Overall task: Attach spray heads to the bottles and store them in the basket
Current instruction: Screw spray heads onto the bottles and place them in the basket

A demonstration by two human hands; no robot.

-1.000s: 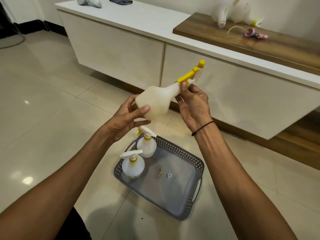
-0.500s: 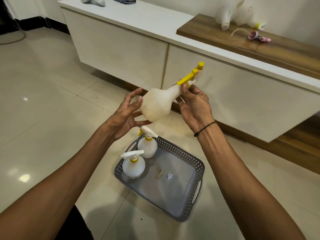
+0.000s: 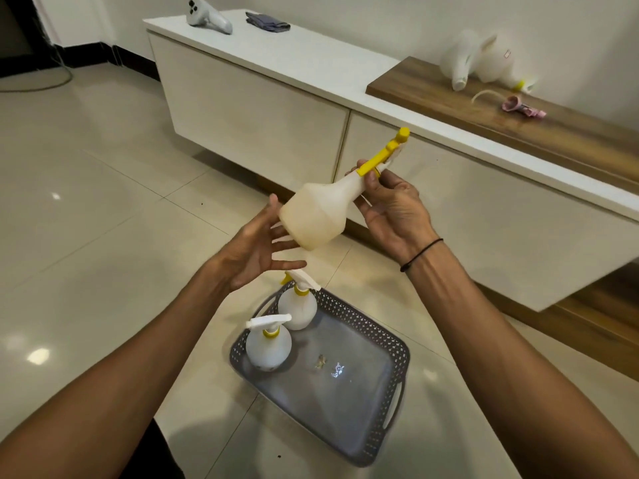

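1. The right hand [image 3: 390, 209] pinches the neck of a tilted bottle [image 3: 316, 216] just below its yellow spray head [image 3: 382, 155], above the floor.
2. The left hand [image 3: 257, 250] is spread wide, fingers behind the bottle's base.
3. Two capped bottles [image 3: 268, 349] stand at the grey basket's [image 3: 390, 371] left edge.

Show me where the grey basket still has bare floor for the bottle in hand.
The grey basket is crowded only at its far-left corner, where two finished spray bottles stand. Bare floor runs from them to the right wall and the near rim, apart from small debris mid-floor. The held bottle hangs above the basket's far end.
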